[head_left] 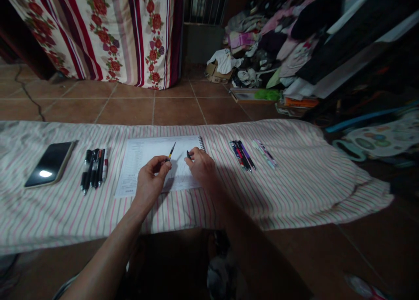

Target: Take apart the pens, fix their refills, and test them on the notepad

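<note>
A slim dark pen (172, 150) with a yellowish band points up and away, its tip bare. My left hand (153, 173) pinches it near the lower end. Just to the right, my right hand (203, 164) is closed on a small black piece (188, 155) that looks like a pen cap. Both hands are over a spiral-bound notebook (131, 154), with the pen and the black piece a short gap apart. Print runs down the left of its white page, and faint lines show near the middle. My right hand hides part of the notebook's right side.
On the striped cloth (310, 178) lie a phone (50, 162) and several black markers (94, 169) at left. Several pens (242, 155) and pale pens (264, 153) lie at right. Beyond are a floral curtain (108, 34) and piled clothes (262, 42).
</note>
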Action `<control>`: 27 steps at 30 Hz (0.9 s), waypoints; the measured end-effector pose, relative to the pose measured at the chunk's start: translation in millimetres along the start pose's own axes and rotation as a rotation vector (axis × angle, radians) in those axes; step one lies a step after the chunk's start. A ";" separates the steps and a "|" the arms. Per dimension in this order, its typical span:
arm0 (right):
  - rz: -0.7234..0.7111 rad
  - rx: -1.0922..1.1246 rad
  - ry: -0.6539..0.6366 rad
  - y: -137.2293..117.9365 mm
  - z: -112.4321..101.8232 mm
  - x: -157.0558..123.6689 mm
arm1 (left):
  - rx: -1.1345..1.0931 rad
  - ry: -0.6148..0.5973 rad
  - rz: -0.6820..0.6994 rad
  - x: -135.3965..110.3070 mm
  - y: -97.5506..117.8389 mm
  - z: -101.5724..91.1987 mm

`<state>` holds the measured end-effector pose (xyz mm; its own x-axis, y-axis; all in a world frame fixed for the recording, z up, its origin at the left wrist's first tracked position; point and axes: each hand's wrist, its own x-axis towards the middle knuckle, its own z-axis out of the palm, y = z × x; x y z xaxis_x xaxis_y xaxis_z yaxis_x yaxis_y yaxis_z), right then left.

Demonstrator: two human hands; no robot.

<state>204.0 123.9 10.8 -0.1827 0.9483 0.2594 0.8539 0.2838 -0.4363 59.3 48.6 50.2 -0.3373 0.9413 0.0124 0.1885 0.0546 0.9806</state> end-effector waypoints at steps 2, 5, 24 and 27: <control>0.031 0.040 -0.010 -0.5 0.0 2.7 | -0.001 0.003 -0.004 0.3 -0.1 -1.4; 0.153 0.215 -0.051 -0.8 -1.8 8.1 | 0.003 0.006 0.001 1.1 -1.7 -4.1; 0.731 1.544 -0.087 -0.2 -32.2 14.2 | 0.113 -0.128 -0.009 -3.4 -6.9 5.1; 0.740 1.575 -0.047 -0.7 -37.7 13.3 | 0.128 -0.152 -0.025 -3.7 -8.5 8.7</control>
<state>219.3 131.0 47.1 -0.0425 0.9254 -0.3766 -0.4903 -0.3477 -0.7992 66.9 47.5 40.2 -0.2017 0.9781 -0.0509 0.3010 0.1113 0.9471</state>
